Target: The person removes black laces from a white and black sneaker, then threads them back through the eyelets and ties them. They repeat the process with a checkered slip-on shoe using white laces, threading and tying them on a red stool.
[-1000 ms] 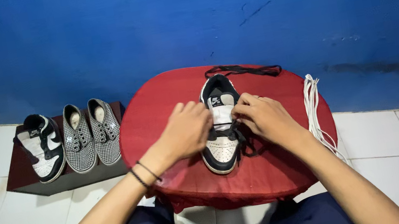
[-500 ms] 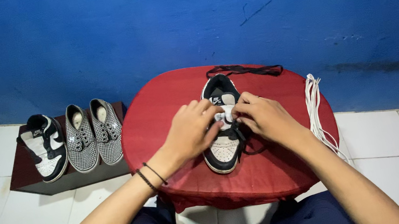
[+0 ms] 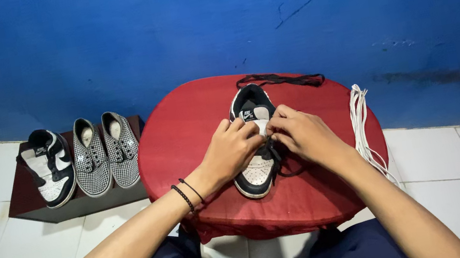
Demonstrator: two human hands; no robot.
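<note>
A black and white sneaker point(image 3: 257, 171) lies on a round red table point(image 3: 186, 130), toe toward me. My left hand point(image 3: 232, 150) and my right hand point(image 3: 299, 135) meet over its upper middle, fingers pinched on the black lace point(image 3: 277, 158) near the tongue. A loop of that lace trails off the shoe's right side. My hands hide the eyelets.
A loose black lace point(image 3: 284, 79) lies at the table's far edge. White laces point(image 3: 359, 120) hang over the table's right rim. On a low dark stand point(image 3: 24, 201) at the left sit a black and white sneaker point(image 3: 48, 168) and a checkered pair point(image 3: 106, 151). A blue wall is behind.
Both hands have shifted up the shoe from its middle toward the tongue, still working the black lace. The shoe stays in place.
</note>
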